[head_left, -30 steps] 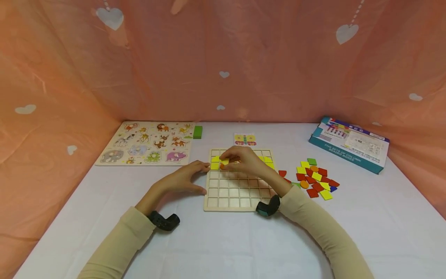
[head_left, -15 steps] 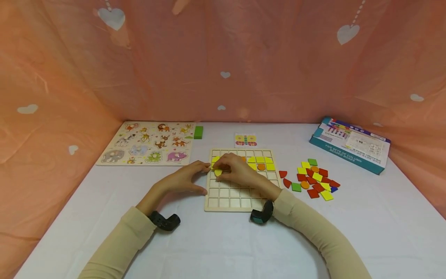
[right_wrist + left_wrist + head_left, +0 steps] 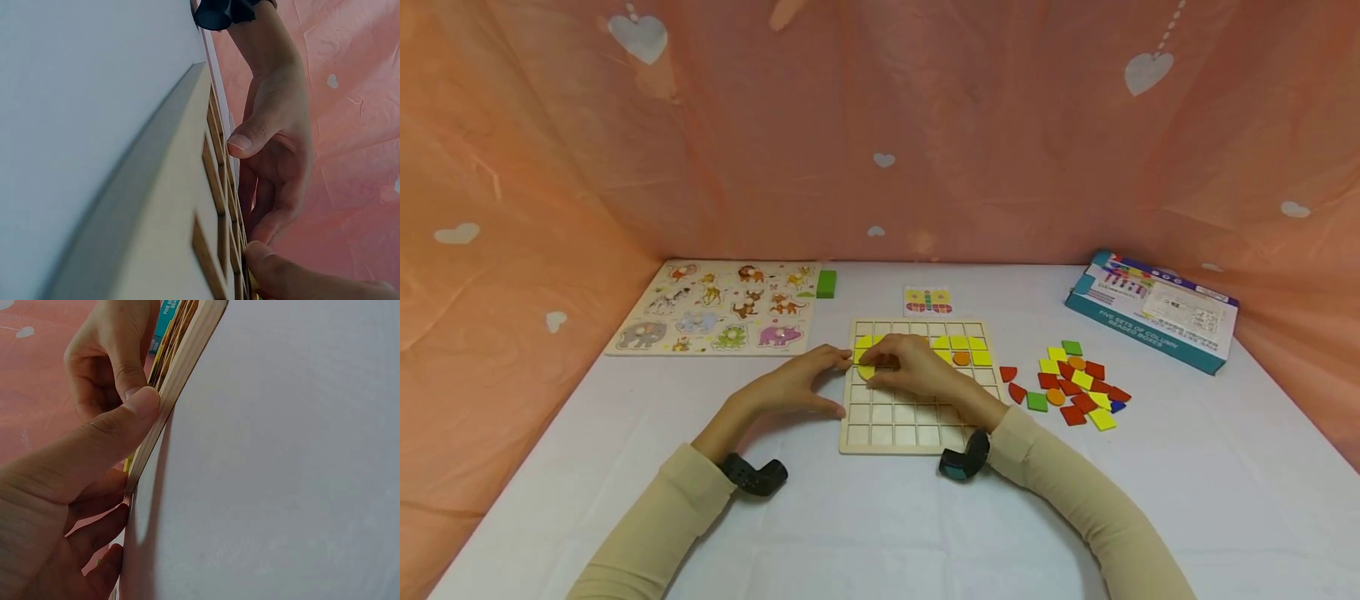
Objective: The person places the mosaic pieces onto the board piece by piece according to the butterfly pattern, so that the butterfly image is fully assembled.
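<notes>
A pale wooden grid board (image 3: pixel 904 414) lies flat on the white-covered table. Yellow tiles (image 3: pixel 958 342) and an orange disc (image 3: pixel 961 358) sit in its upper cells; my right hand covers part of those rows. My right hand (image 3: pixel 910 367) pinches a yellow tile with a curved edge (image 3: pixel 866 373) between thumb and fingers, low over the board's left columns. Beside the board's left edge is my left hand (image 3: pixel 797 383), thumb and fingers spread and touching that edge. In the left wrist view its thumb (image 3: pixel 119 428) lies against the wooden side.
Loose red, yellow, green, orange and blue tiles (image 3: pixel 1081 379) are scattered right of the board. A small butterfly pattern card (image 3: pixel 928 301) lies behind it. An animal peg puzzle (image 3: pixel 715 312) and a green block (image 3: pixel 827 284) are back left, a box (image 3: pixel 1153 308) back right.
My right hand has moved left and slightly nearer across the board, uncovering tiles on the right; it has barely shifted in the last half second. The left hand stays at the edge.
</notes>
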A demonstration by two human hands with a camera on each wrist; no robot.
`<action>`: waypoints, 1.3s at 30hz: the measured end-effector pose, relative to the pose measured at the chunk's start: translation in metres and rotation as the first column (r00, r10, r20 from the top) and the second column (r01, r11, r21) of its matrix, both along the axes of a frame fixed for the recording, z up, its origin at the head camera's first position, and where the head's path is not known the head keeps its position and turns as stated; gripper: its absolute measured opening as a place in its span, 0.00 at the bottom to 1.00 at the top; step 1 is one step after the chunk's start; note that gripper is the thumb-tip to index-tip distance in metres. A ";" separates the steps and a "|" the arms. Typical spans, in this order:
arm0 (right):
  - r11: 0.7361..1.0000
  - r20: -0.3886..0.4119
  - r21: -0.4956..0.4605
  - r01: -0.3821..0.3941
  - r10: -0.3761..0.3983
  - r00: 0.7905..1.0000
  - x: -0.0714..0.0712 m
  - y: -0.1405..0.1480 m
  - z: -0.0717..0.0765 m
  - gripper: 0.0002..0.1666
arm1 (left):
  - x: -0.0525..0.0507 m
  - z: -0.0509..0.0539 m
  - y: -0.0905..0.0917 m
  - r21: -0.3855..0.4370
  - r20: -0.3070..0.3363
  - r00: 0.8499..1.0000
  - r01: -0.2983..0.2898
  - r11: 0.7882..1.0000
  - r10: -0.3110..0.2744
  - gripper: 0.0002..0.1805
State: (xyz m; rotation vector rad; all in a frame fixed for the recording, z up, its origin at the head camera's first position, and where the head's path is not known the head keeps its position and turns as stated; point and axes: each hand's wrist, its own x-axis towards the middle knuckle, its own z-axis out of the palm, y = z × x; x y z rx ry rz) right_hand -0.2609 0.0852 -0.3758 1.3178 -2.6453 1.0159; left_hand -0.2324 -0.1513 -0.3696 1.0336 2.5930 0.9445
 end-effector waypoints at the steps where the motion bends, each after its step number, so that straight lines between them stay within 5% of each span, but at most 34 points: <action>1: 1.000 -0.005 -0.006 -0.005 0.005 1.000 0.000 0.000 0.000 0.20 | 0.000 0.000 0.000 0.001 -0.003 1.000 0.002 1.000 -0.002 0.38; 39: 1.000 0.003 0.001 -0.003 0.003 1.000 -0.001 -0.004 -0.002 0.15 | -0.001 -0.002 -0.001 -0.012 -0.021 1.000 0.002 1.000 -0.002 0.37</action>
